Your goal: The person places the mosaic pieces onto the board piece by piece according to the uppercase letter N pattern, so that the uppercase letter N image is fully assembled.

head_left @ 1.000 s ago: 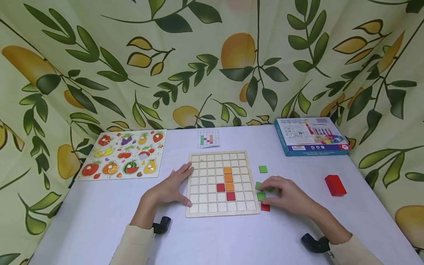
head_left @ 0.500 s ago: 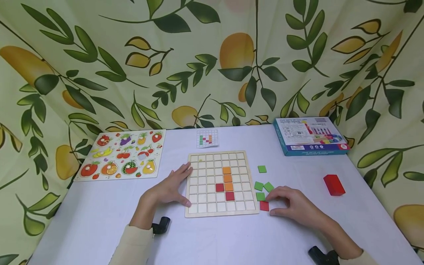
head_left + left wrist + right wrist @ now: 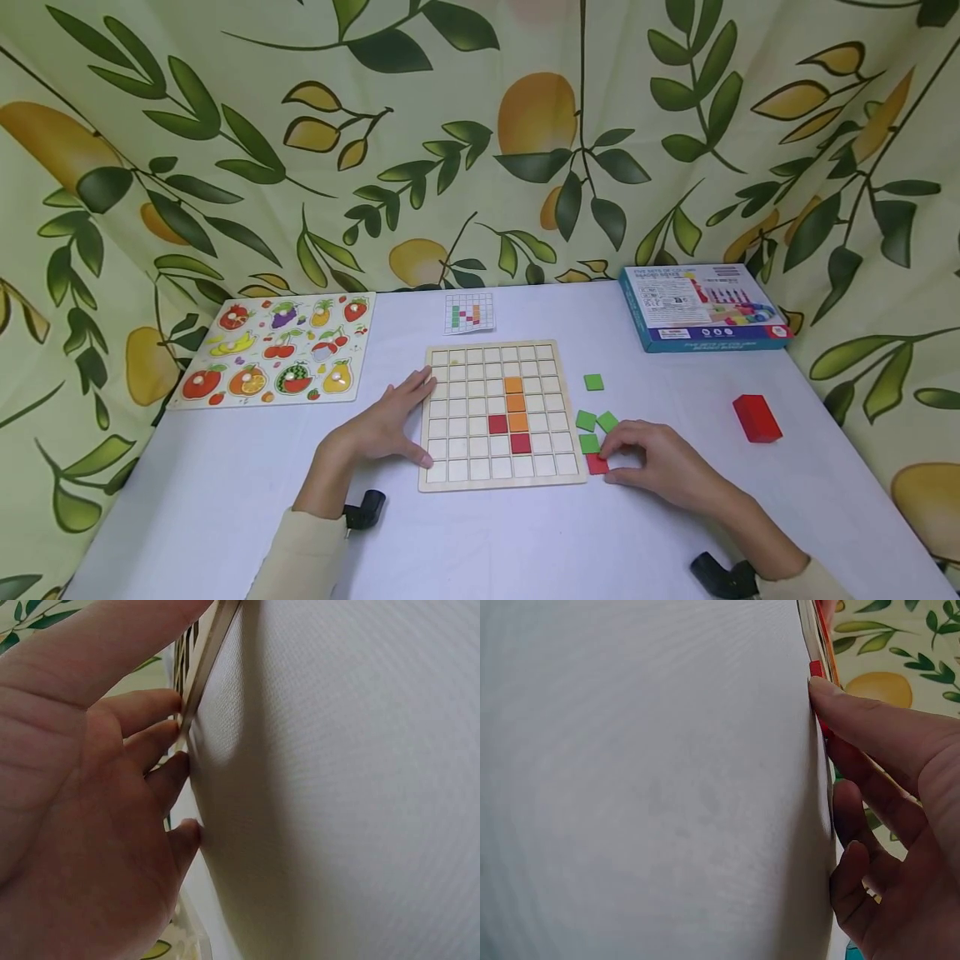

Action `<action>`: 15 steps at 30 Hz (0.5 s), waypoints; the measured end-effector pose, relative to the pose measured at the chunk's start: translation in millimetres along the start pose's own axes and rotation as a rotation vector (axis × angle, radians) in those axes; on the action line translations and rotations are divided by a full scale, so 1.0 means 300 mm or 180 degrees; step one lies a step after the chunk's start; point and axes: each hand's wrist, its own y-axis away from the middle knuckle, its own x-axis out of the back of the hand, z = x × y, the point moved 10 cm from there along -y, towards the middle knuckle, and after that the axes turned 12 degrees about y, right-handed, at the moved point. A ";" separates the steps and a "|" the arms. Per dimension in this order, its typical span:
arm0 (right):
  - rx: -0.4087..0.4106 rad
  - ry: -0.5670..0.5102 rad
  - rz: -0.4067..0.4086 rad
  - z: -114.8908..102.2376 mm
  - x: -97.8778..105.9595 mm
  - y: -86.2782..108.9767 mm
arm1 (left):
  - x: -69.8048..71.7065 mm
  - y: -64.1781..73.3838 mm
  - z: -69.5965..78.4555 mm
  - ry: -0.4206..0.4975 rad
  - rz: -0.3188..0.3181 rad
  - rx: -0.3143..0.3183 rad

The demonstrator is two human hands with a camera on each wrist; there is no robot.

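Observation:
A wooden grid board (image 3: 450,485) lies in the middle of the table, with orange tiles (image 3: 515,403) and red tiles in some of its squares. Along the board's left edge my left hand (image 3: 378,425) rests with thumb and fingers spread; in the left wrist view the fingertips touch the rim (image 3: 206,664). Right of the board, my right hand (image 3: 663,460) has thumb and index finger at opposite edges of a loose red tile (image 3: 595,465), pinching it low at the table. The right wrist view shows that tile (image 3: 815,668) at the thumb tip. Several green tiles (image 3: 588,443) lie just beyond.
Behind the board stands a small pattern card (image 3: 470,313). A fruit puzzle board (image 3: 273,350) lies at the back left. At the back right is a blue-edged box (image 3: 705,308), with a red block (image 3: 757,418) nearer on the right. A leaf-print curtain (image 3: 420,192) hangs behind.
My right hand has drawn back from the green tiles toward me, then come slightly left onto the red tile. The left hand has stayed at the board's edge.

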 end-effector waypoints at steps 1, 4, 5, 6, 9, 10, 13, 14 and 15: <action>0.0018 0.0007 0.0007 -0.002 0.001 -0.001 | 0.001 0.000 -0.001 -0.0002 0.0005 0.0012; 0.0025 -0.0007 0.0013 -0.002 0.001 -0.004 | 0.002 0.000 -0.004 0.0012 0.0022 0.0012; 0.0031 -0.0025 0.0004 -0.002 0.000 -0.005 | 0.002 0.000 -0.005 0.0018 0.0028 0.0012; 0.0033 -0.0041 -0.0004 -0.001 0.000 -0.006 | 0.003 0.001 -0.005 0.0025 0.0034 0.0008; 0.0027 -0.0084 -0.0040 0.002 -0.004 -0.009 | 0.003 0.003 -0.004 0.0038 0.0044 -0.0020; 0.0035 -0.0095 -0.0054 0.002 -0.004 -0.010 | 0.003 0.002 -0.006 0.0041 0.0046 -0.0002; 0.0065 -0.0190 -0.0080 0.003 -0.001 -0.010 | 0.001 0.001 -0.006 0.0041 0.0049 0.0030; 0.0077 -0.0233 -0.0079 0.003 0.003 -0.009 | 0.001 0.001 -0.006 0.0038 0.0048 0.0036; 0.0085 -0.0276 -0.0081 0.004 0.007 -0.009 | 0.000 0.000 -0.005 0.0033 0.0048 0.0042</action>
